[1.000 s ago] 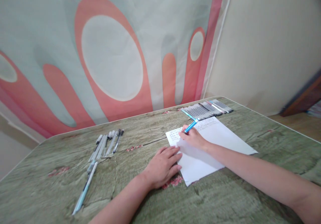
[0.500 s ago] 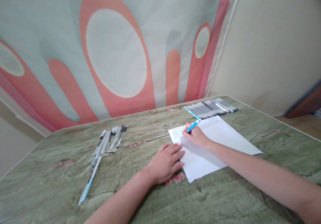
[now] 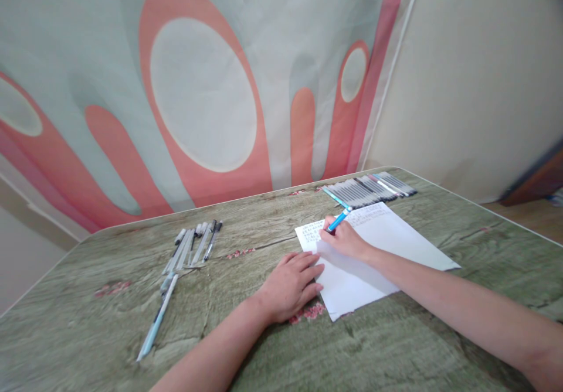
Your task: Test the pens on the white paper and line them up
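My right hand [image 3: 345,238] is closed around a blue pen [image 3: 338,220], resting on a white sheet of paper [image 3: 373,275]. The pen leans to the upper right, and its tip is hidden by my fingers. Rows of dark handwriting cover the upper part of the sheet. My left hand [image 3: 292,283] lies flat, fingers stretched out, with the fingertips over the paper's left edge and the palm on the table.
A tight row of pens [image 3: 369,190] lies just beyond the paper. To the left is a looser group of pens [image 3: 193,245], with a light blue pen [image 3: 153,327] in front of it. The wood-patterned table [image 3: 88,316] reaches back to a printed cloth [image 3: 281,40].
My right hand and the blue pen have shifted very slightly to the right on the paper. My left hand stays in place.
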Demonstrator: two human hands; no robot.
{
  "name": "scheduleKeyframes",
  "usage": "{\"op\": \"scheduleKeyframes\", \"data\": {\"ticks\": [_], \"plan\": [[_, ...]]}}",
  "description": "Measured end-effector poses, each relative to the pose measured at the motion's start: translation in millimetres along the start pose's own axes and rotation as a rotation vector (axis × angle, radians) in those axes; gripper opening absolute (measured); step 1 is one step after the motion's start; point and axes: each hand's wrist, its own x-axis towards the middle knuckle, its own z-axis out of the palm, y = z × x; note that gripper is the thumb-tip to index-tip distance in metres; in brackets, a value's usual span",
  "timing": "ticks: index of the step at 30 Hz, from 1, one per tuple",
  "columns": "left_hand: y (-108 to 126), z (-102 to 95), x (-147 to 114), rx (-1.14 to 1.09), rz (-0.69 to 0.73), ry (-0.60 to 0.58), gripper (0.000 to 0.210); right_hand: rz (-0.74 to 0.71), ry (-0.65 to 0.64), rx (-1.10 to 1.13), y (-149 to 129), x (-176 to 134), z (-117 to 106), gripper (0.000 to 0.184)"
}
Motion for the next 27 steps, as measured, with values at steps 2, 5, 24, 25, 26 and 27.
{"op": "scheduleKeyframes", "data": {"ticks": [2, 5, 24, 25, 26, 27], "plan": [[0, -0.1, 0, -0.002, -0.001, -0.004, 0.043, 0.004, 0.006, -0.006, 1, 0, 0, 0.01], [0, -0.6, 0, -0.007, -0.003, -0.009, 0.042, 0.03, 0.023, -0.012, 3, 1, 1, 0.01], [3, -2.1, -1, -0.074, -0.001, 0.084, 0.04, -0.144, -0.034, 0.053, -7, -6, 0, 0.02], [3, -1.7, -1, -0.078, 0.0, 0.103, 0.039, -0.198, -0.054, 0.002, -9, -9, 1, 0.021], [4, -1.3, -2, -0.077, 0.0, 0.121, 0.038, -0.254, -0.072, -0.069, -12, -11, 2, 0.022], [6, -0.8, -2, -0.076, 0.0, 0.135, 0.038, -0.309, -0.087, -0.152, -15, -14, 4, 0.022]]}}
